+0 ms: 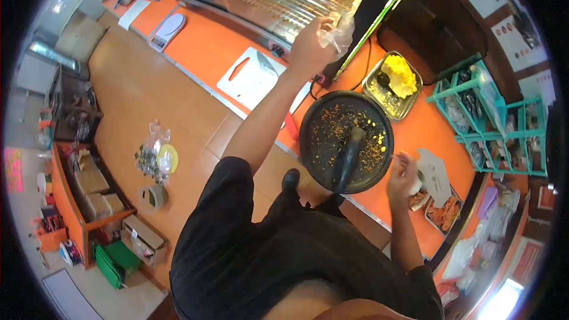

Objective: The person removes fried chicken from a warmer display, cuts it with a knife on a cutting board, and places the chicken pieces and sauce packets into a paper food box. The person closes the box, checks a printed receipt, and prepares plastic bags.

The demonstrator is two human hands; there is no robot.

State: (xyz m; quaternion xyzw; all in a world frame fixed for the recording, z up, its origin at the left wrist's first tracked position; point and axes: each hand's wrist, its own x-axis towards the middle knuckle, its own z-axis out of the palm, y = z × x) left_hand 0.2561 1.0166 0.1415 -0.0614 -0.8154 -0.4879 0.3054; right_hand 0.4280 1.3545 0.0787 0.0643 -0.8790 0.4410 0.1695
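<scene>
My left hand [315, 48] is raised at the edge of the glass display case [261, 9], its fingers closed around clear crumpled plastic [340, 34]. Whether food is inside the plastic I cannot make out. My right hand [402, 179] is beside the right rim of a dark stone mortar [305, 136], fingers loosely bent and apart, with nothing visible in them. A dark pestle [349, 157] leans in the mortar among reddish-brown crumbs and yellow bits. Near my right hand lie a sheet of white paper [435, 178] and a tray of reddish food [444, 213].
Behind the mortar, a metal tray [388, 106] holds yellow food and a dark spoon-like piece. A white cutting board [252, 77] and a scale [168, 31] lie along the orange counter [216, 41]. Teal racks [498, 136] stand at the right. Boxes and a green crate [109, 264] are at lower left.
</scene>
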